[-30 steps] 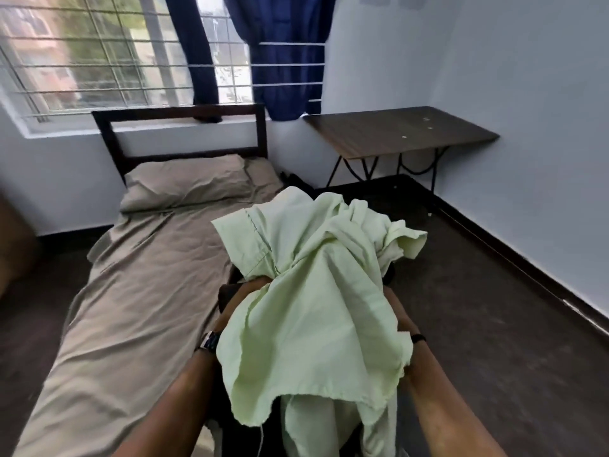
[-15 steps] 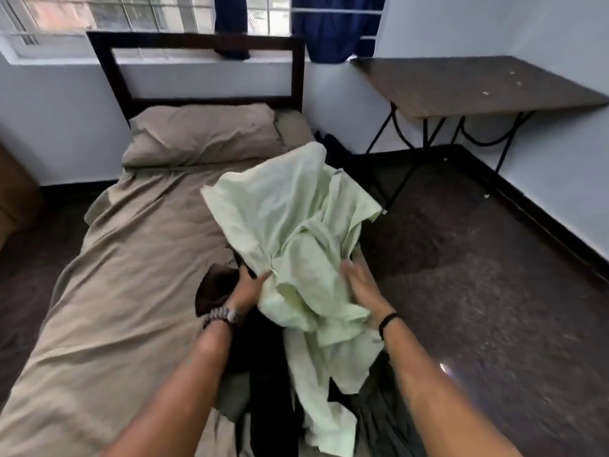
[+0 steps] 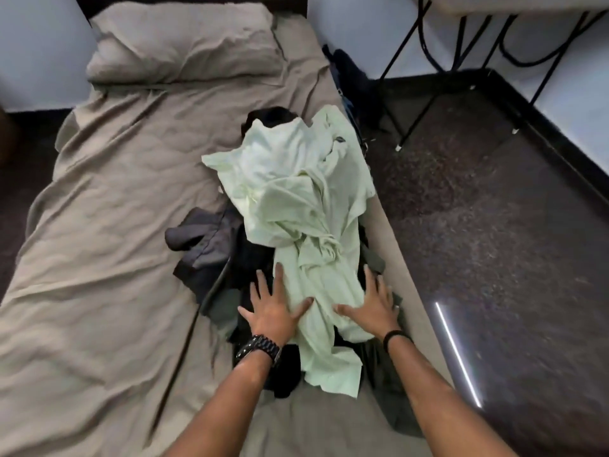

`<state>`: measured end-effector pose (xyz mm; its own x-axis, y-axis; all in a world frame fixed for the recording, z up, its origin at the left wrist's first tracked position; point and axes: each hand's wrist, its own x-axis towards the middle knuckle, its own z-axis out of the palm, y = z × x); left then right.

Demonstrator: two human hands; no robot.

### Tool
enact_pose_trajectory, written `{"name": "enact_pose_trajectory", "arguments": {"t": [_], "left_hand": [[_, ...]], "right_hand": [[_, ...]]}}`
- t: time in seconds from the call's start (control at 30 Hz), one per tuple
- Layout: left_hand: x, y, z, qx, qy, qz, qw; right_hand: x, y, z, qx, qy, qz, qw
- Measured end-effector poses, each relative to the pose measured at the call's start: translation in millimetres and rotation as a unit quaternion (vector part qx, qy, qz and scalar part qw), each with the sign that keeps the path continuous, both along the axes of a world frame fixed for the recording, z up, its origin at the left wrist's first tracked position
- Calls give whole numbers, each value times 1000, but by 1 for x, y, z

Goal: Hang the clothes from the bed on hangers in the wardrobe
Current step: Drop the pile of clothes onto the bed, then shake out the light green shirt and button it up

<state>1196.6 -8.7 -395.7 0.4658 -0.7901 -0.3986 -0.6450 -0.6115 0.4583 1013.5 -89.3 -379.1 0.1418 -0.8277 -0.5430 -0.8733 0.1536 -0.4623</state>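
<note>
Bare forearms; black watch [image 3: 260,347] left, thin black band [image 3: 395,336] right.

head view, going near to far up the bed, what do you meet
left hand and right hand with fingers spread, flat on the clothes → pale green garment lying on the dark clothes → bare stretch of sheet → pillow

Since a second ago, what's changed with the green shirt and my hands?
The green shirt went down from being held up onto the dark clothes on the bed. The left hand and right hand let go and now lie flat beside it. Pillow and bed unchanged.
</note>
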Motion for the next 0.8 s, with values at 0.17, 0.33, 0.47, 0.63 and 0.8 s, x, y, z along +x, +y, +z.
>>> {"name": "enact_pose_trajectory", "arguments": {"t": [0.17, 0.33, 0.47, 0.63, 0.8], "left_hand": [[-22, 36, -34, 11, 43, 1, 999], [-2, 15, -54, -65, 62, -85, 992], [43, -27, -49, -87, 20, -168, 982], [115, -99, -8, -154, -59, -202, 965], [181, -136, 9, -159, -240, -146, 946]], "right_hand": [[-25, 37, -30, 114, 7, -85, 990], [28, 44, -51, 96, -244, -268, 927], [84, 24, -41, 213, -451, -402, 768], [151, -22, -10, 186, -571, -376, 706], [204, -52, -19, 103, -422, -182, 882]]}}
